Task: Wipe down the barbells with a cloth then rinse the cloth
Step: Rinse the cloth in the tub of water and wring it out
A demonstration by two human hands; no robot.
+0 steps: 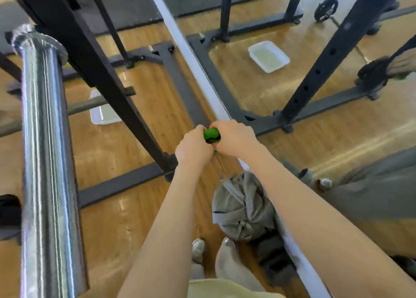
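Left edge: chrome barbell sleeve [45, 153], close to the camera, resting in the black rack [90, 57]; nothing is touching it. Behind the rack upright, white tray [101, 115] on the floor, partly hidden, seemingly with liquid in it.

Centre: left hand [194, 145] and right hand [234, 138] sit side by side, both fisted round the green cloth [211, 135]. The cloth is bunched into a roll between them, and only a small part shows. The hands sit right at a pale bar [180, 36] that runs diagonally from top centre down to bottom right. Can't tell if the cloth wraps that bar or is just held in front of it. The pale strip also looks like the edge of a mirror, since the right side seems to repeat the left.

Right: second white tray [269, 58] with cloudy liquid, likely a reflection of the first. A grey bag [240, 207] sits on the floor near the feet.

Step, my read: mid-wipe, or wringing/regripping the cloth. Rinse not started, and the cloth is well apart from either tray.

Next move needs both fists closed tight and slid along the shaft, then over to the chrome sleeve, then down to a tray.

Count: 2 hands, 1 cloth, 1 chrome sleeve, 1 pale bar, 2 trays (maybe 1 plus a reflection), 1 bag.
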